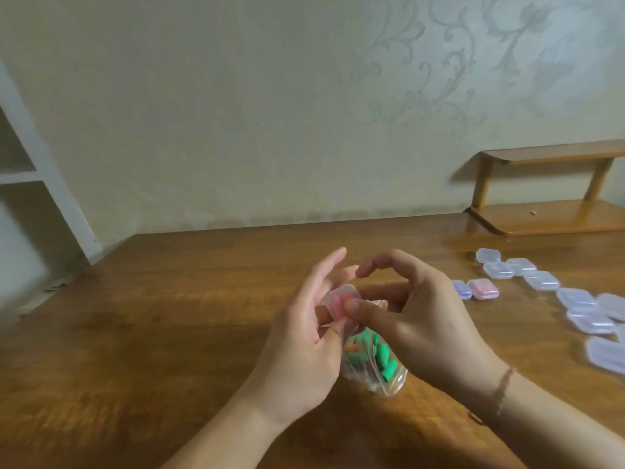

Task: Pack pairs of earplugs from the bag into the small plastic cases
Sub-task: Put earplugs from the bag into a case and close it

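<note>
Both hands work above the bag (372, 363) near the surface's front edge: left hand (304, 336) pinches a small case (340, 304) holding pink earplugs, right hand (416, 316) thumb pressing it, likely closing; next, snap the lid.

We find the head view dim and warm-toned, soft throughout. Glare lies on the table (176, 299) near the small shelf (548, 214). The hands cast faint shadows leftward on the wood. Motion blur smears the lower left corner; straight lines bow toward the edges.
</note>
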Available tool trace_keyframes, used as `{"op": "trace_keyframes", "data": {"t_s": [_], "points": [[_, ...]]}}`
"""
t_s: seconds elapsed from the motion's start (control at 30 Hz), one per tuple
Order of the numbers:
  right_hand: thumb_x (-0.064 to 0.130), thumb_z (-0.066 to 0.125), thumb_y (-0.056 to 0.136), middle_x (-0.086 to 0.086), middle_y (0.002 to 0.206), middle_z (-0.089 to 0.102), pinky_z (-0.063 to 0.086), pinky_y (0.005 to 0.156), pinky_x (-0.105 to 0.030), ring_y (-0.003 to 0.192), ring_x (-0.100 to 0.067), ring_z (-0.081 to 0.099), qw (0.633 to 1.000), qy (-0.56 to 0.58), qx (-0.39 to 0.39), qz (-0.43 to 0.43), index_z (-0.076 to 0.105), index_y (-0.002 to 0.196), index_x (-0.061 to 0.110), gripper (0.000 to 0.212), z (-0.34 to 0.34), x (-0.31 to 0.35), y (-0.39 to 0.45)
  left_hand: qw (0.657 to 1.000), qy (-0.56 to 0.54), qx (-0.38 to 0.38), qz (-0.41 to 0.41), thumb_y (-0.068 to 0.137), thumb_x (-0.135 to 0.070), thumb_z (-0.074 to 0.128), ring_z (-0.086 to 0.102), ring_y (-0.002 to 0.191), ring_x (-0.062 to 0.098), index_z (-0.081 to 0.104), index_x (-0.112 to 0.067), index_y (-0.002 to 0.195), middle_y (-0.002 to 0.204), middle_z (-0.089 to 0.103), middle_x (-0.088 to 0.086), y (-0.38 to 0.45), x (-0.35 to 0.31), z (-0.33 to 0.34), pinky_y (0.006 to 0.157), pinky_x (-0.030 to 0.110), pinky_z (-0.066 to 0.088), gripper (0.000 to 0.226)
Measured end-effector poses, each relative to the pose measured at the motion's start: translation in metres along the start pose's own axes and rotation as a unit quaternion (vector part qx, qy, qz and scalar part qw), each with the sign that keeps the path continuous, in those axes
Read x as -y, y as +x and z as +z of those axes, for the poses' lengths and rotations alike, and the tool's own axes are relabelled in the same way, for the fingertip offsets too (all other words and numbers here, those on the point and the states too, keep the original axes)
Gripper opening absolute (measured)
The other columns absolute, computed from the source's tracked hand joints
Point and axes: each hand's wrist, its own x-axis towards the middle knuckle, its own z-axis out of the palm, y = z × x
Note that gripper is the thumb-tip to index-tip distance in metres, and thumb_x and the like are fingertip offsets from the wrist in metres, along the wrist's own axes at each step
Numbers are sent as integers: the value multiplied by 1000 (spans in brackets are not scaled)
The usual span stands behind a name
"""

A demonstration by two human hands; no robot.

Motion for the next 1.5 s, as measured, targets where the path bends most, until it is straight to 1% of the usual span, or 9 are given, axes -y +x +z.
{"op": "trace_keyframes", "data": {"t_s": [0.17,0.37,0.43,0.53,0.67,0.8,1.1,1.3,1.5], "points": [[31,78,76,2,80,77,61,64,-37,73,-12,74,998,13,-6,54,56,95,18,31,-32,0,14,974,183,-62,114,80,-33,73,67,99,1,65,-27,118,114,65,-16,22,-11,10,75,16,57,39],[33,78,78,-2,68,71,40,43,-18,49,-8,54,991,5,-4,131,64,87,7,30,-89,-15,28,939,291,-47,174,74,-24,83,62,87,7,71,-22,100,97,66,-12,66,-22,51,76,24,54,29],[42,69,84,-2,70,72,35,41,-21,48,-12,47,986,-25,-8,162,67,88,11,30,-113,-25,30,941,306,-5,147,76,-28,80,60,92,6,70,-23,111,103,67,-10,78,-26,70,80,25,52,37],[47,59,91,-5,68,62,32,44,-23,52,-13,42,970,-83,-120,193,67,88,11,37,-150,-46,30,937,331,82,75,84,-37,74,49,103,3,62,-27,128,119,63,-10,88,-22,98,84,19,42,46],[38,58,93,-11,70,55,36,52,-27,57,-17,43,938,-90,-255,217,67,92,-1,40,-184,-70,26,902,392,163,74,88,-40,69,54,109,12,68,-29,117,115,67,-10,92,-13,126,97,31,41,32],[36,58,94,-4,70,58,35,51,-23,58,-13,46,938,-96,-252,219,67,96,7,31,-196,-75,24,863,468,170,85,88,-47,63,46,118,14,67,-33,116,120,63,-13,97,-1,134,106,38,34,31],[31,58,94,-2,71,57,35,49,-24,58,-13,45,925,-97,-262,259,65,95,15,17,-213,-88,20,874,449,178,59,85,-55,63,40,120,9,59,-33,127,124,53,-15,105,7,145,105,36,36,47],[22,54,96,-6,81,61,46,66,-33,68,-20,52,885,-86,-339,309,68,98,18,16,-235,-101,15,895,342,263,113,94,-27,60,38,129,10,53,-26,136,135,53,-8,110,-10,203,109,38,38,43],[21,55,94,-1,74,57,37,50,-26,60,-14,48,873,-56,-391,288,68,95,19,13,-246,-102,10,867,351,328,134,98,-14,53,36,135,18,56,-31,137,144,43,-8,119,-2,234,111,39,36,42]]}}
